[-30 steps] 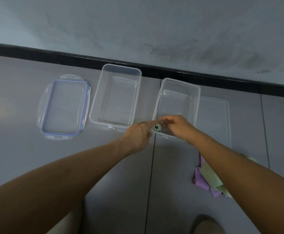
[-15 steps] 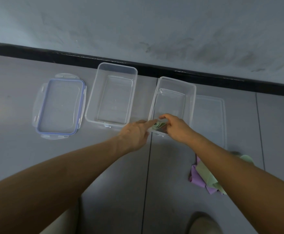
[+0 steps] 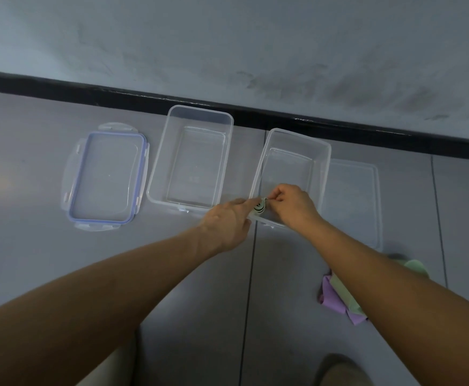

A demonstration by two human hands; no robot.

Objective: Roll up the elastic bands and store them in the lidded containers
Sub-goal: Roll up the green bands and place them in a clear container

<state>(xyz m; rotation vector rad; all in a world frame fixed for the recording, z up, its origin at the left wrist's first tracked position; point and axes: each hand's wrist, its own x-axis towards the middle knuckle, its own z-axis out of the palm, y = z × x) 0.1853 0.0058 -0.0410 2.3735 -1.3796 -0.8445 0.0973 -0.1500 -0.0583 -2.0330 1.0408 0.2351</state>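
While I watch through the head camera, I count two clear rectangular plastic containers on the grey floor, side by side near the wall: the left container (image 3: 190, 160) holds nothing I can see; the right container (image 3: 291, 174) has both hands at its near end; my count of lids is also two: a clear lid with a blue seal (image 3: 106, 176) lies left of the left container, and a plain clear lid (image 3: 351, 199) lies just right of the right container; the left hand (image 3: 227, 222) has its index finger stretched out, touching a rolled pale green elastic band (image 3: 259, 208) at the container's near rim; the right hand (image 3: 293, 204) pinches that roll from the other side; loose green and purple bands (image 3: 339, 299) lie in a heap on the floor, partly hidden by the right forearm; how many are in it I cannot tell.
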